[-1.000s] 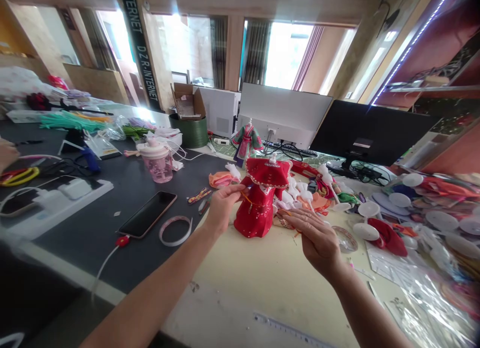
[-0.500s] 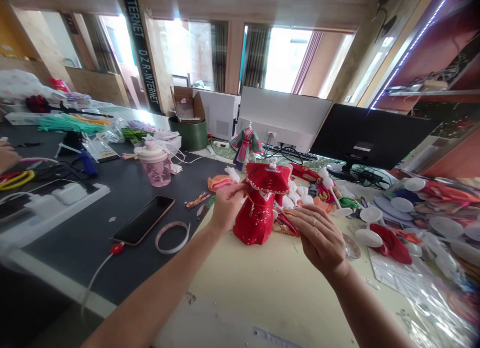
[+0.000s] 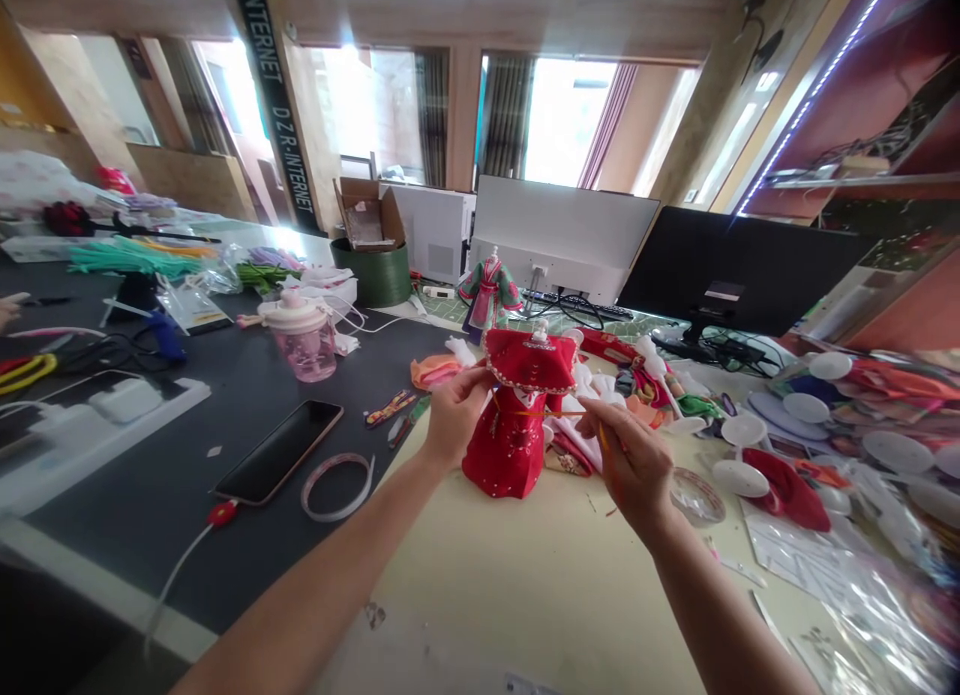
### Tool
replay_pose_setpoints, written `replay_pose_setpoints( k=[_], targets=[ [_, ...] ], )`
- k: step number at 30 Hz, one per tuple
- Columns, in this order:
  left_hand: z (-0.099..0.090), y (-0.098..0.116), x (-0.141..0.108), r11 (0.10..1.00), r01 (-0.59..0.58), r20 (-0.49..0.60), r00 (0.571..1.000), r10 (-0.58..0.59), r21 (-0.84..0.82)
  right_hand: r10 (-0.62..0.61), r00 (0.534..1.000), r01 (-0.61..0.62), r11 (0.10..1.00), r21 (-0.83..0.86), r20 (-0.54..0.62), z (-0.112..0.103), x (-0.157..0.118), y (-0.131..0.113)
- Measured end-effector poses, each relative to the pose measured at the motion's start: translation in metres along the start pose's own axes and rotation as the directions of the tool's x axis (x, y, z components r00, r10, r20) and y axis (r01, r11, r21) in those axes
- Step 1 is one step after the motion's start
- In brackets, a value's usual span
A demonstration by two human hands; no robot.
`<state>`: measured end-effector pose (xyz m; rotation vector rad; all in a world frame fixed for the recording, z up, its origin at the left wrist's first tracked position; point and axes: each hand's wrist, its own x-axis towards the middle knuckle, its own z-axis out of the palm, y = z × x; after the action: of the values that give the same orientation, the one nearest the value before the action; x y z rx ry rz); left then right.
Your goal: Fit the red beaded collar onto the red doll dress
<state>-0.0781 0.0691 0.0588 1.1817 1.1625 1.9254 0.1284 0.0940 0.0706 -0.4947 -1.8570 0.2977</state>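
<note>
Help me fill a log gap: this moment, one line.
left hand: at red dress | right hand: pinches orange cord | cord: across dress front

Glossy red cloth dress [image 3: 510, 450], clear pink plastic cup [image 3: 306, 343], smooth cream tabletop [image 3: 517, 575]

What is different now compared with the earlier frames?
The right hand, earlier flatter, has its fingertips closed on the orange cord, now drawn straight across the red dress. The left hand remains at the dress's side; the phone hasn't moved.
</note>
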Motion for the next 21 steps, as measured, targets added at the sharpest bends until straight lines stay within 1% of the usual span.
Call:
replay_pose_setpoints(
  k=[2, 4, 5, 7, 9, 11, 14, 18, 21],
  targets=[
    [0.001, -0.001, 0.001, 1.0, -0.003, 0.001, 1.0, 0.003, -0.003, 0.134, 0.991, -0.132, 0.978, 0.161, 0.0, 0.003, 0.002, 0.0],
    [0.003, -0.002, 0.003, 1.0, 0.001, 0.002, 1.0, -0.001, -0.008, 0.255, 0.966, -0.249, 0.907, 0.34, 0.026, 0.007, 0.004, -0.001],
    [0.003, -0.002, 0.003, 1.0, 0.004, 0.002, 1.0, -0.004, -0.013, 0.306, 0.951, -0.296, 0.867, 0.402, 0.042, 0.009, 0.004, -0.001],
    [0.005, -0.002, 0.005, 1.0, 0.012, 0.004, 1.0, -0.012, -0.024, 0.386, 0.921, -0.367, 0.809, 0.46, 0.055, 0.015, 0.005, -0.001],
    [0.007, -0.002, 0.006, 0.999, 0.017, 0.008, 1.0, -0.017, -0.033, 0.43, 0.901, -0.4, 0.781, 0.48, 0.052, 0.021, 0.005, 0.002],
    [0.009, -0.003, 0.007, 0.999, 0.019, 0.01, 1.0, -0.018, -0.037, 0.437, 0.899, -0.4, 0.774, 0.491, 0.043, 0.027, 0.003, 0.007],
    [0.009, -0.004, 0.01, 0.999, 0.019, 0.007, 1.0, -0.019, -0.036, 0.399, 0.916, -0.367, 0.807, 0.462, 0.03, 0.035, 0.001, 0.015],
    [0.009, -0.005, 0.012, 0.999, 0.018, 0.01, 1.0, -0.018, -0.035, 0.325, 0.945, -0.305, 0.907, 0.291, -0.023, 0.04, 0.001, 0.022],
    [0.009, -0.004, 0.013, 0.999, 0.022, 0.023, 0.999, -0.022, -0.04, 0.305, 0.952, -0.287, 0.928, 0.237, -0.041, 0.042, 0.004, 0.022]
  ],
)
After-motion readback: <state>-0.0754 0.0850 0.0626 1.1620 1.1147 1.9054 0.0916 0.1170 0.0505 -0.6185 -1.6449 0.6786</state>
